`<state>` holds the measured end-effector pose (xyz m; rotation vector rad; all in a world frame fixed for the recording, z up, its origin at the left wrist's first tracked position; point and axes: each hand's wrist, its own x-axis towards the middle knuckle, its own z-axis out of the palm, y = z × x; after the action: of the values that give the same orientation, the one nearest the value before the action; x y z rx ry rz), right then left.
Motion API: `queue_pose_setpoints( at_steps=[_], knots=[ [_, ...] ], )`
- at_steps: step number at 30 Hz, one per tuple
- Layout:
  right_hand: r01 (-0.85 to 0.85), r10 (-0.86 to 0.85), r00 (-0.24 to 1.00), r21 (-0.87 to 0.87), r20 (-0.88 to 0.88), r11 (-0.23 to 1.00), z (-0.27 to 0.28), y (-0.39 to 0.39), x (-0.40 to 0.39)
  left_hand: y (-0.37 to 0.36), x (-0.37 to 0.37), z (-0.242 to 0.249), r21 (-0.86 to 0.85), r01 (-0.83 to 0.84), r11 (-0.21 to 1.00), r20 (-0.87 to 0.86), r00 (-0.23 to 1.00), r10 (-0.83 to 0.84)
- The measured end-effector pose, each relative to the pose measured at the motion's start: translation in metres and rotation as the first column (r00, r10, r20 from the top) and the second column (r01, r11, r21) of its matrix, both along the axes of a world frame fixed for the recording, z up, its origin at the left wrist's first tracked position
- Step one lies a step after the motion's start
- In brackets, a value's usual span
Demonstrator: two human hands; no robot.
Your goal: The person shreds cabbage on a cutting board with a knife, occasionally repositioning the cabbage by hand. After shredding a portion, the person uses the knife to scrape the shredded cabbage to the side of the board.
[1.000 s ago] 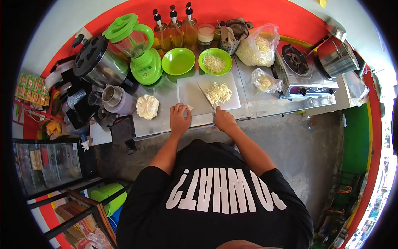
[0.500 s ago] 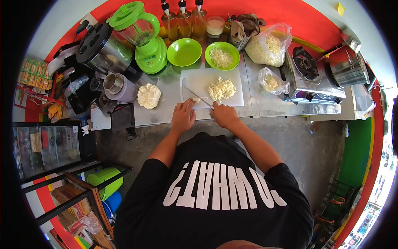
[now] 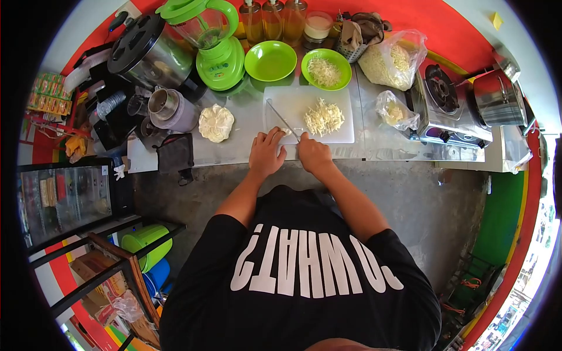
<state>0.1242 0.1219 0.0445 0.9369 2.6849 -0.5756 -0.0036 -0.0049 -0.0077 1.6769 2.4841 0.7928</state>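
Note:
A white cutting board lies near the front edge of the metal counter. My right hand is closed around the handle of a knife, whose blade slants up and left across the board. Beside it, my left hand has its fingers bent over the board's front left part, pressing on a small pale piece of cabbage mostly at the fingertips. A heap of shredded cabbage sits on the board's right half. To the left rests a larger cabbage chunk on the bare counter.
Behind the board stand a green bowl and another green bowl holding shreds. A green blender and pump bottles line the back. Rightward are a bag of shreds, a smaller bag and a gas stove.
The view has shifted slightly, so the counter items appear a little to the right and higher. The knife blade has turned steeper. Both hands remain at the board's front edge.

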Motion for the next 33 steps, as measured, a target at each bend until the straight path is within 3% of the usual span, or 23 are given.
queue_pose_setpoints(
  at_steps=[3,6,9,14,24,30,33],
  knots=[
    [0.004,-0.008,0.997,0.054,0.077,0.999,0.011,-0.008,0.005,0.0,-0.002,-0.001,-0.006,0.009,1.0,0.011,1.0,-0.009],
    [0.09,-0.09,0.985,0.003,0.145,0.996,-0.002,-0.015,0.011,0.0,0.0,-0.004,0.0,-0.019,1.0,0.001,1.0,0.019],
    [0.111,-0.116,0.987,0.049,0.11,0.993,-0.017,-0.016,0.0,0.0,0.001,-0.005,0.003,-0.025,1.0,0.002,1.0,0.025],
    [0.04,-0.038,0.984,-0.007,0.175,0.999,0.02,-0.011,-0.018,-0.002,-0.001,-0.005,-0.004,-0.014,1.0,0.002,1.0,0.014],
    [0.157,-0.152,0.981,-0.028,0.12,0.987,0.0,-0.029,-0.027,-0.002,-0.001,-0.007,-0.044,-0.051,0.998,0.015,0.999,0.051],
    [0.093,-0.088,0.984,-0.024,0.153,0.995,0.014,-0.029,-0.019,-0.003,-0.001,-0.008,-0.07,-0.047,0.996,0.045,0.998,0.05],
    [0.18,-0.175,0.976,-0.027,0.133,0.983,-0.004,-0.035,-0.017,-0.004,-0.001,-0.006,-0.072,-0.048,0.996,0.064,0.997,0.052]
  ],
)
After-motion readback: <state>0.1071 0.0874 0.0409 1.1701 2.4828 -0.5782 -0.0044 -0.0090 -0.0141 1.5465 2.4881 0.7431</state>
